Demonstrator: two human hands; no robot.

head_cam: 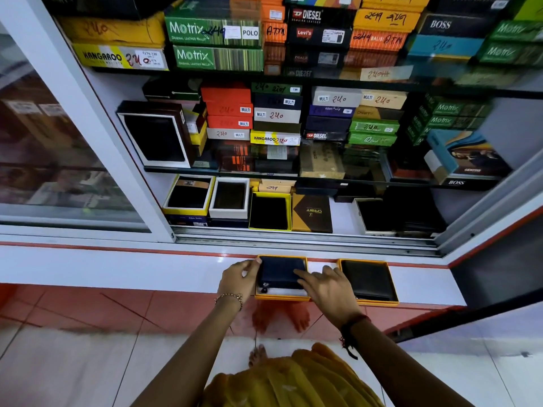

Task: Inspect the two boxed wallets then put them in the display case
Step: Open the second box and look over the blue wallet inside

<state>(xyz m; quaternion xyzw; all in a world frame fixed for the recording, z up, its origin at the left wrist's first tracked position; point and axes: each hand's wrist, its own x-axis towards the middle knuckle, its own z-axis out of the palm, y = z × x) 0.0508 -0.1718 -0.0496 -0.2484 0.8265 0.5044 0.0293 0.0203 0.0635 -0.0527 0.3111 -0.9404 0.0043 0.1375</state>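
The navy zip wallet (280,273) lies in its open orange box (282,298) on the white ledge (117,268), the black wallet (367,280) boxed just beside it, 2 in all. Both look light; the leather soft, the card trays stiff, best lifted by their side walls. The left hand (239,279) pinches the box's left edge; the right hand (326,284) rests spread fingers on the navy wallet, gripping nothing. The display case (323,239) stands open behind

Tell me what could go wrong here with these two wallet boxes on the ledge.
Both open boxes overhang the ledge's front edge, so a nudge could tip them onto the floor. The left hand and right hand crowd the navy wallet's box; the right forearm might bump the black wallet's box beside it.
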